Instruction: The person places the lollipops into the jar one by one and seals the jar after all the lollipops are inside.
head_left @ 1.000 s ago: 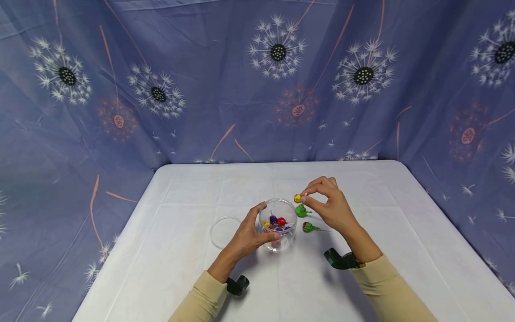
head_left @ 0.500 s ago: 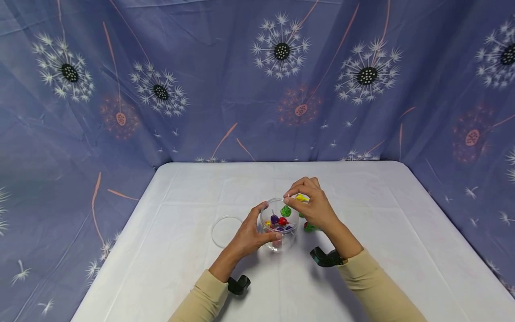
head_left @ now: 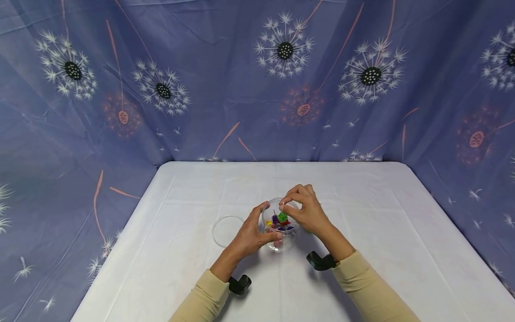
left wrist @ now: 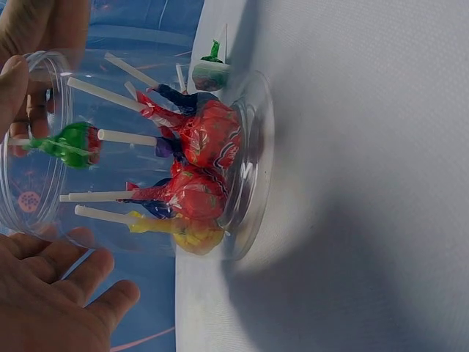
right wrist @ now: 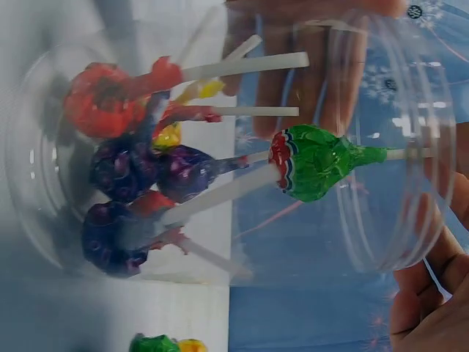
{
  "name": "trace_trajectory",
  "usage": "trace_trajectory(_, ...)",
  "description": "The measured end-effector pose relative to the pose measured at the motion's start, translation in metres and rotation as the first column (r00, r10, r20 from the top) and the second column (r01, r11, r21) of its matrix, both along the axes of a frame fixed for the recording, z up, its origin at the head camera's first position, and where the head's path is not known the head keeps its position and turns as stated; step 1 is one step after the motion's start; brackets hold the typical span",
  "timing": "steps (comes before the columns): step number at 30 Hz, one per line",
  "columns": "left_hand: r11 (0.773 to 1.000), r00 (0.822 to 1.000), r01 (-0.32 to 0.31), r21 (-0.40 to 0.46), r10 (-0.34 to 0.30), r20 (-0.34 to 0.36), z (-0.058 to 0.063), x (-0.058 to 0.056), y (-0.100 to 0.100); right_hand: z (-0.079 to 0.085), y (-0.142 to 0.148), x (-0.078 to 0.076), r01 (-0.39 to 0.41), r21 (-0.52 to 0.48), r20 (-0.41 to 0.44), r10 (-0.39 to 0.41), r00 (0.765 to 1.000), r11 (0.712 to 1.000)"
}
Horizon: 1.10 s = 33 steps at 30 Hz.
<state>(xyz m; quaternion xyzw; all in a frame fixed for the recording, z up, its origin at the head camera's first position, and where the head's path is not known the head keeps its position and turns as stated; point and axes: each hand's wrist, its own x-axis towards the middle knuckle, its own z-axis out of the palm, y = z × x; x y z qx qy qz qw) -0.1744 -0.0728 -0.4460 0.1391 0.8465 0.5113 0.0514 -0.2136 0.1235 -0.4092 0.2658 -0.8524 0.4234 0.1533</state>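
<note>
Inside the mouth of a clear plastic jar (head_left: 276, 247) hangs a green-wrapped lollipop (right wrist: 311, 163), head down. The fingertips of my right hand (head_left: 307, 213) pinch its white stick at the rim. My left hand (head_left: 248, 235) grips the jar from the left, thumb in front and fingers behind. At the jar's bottom lie several lollipops: red ones (left wrist: 212, 136), purple ones (right wrist: 121, 172) and a yellow one (left wrist: 198, 236), most with sticks pointing up. In the left wrist view, the green lollipop's head is above the others.
A clear round lid (head_left: 214, 231) lies on the white tablecloth (head_left: 177, 232), left of the jar. Beyond the jar, a green lollipop (right wrist: 152, 344) and a yellow one (right wrist: 192, 346) lie on the cloth, mostly hidden by my right hand in the head view. A blue curtain surrounds the table.
My right hand has moved left from the lollipops on the cloth, bringing the green one over the jar and lowering it inside. The left hand keeps its grip on the jar.
</note>
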Motion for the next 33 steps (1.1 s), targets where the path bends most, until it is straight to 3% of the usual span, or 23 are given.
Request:
trace_trajectory(15,1.000,1.000,-0.002,0.005,0.002,0.003,0.000,0.000,0.001,-0.004,0.005,0.001,0.051,0.053,-0.002,-0.051,0.999,0.997)
trace_trajectory(33,1.000,0.999,-0.025,-0.002,0.025,0.033,0.001,0.002,0.003,-0.012,0.056,0.011,0.184,0.028,0.035,-0.185,0.982,0.983)
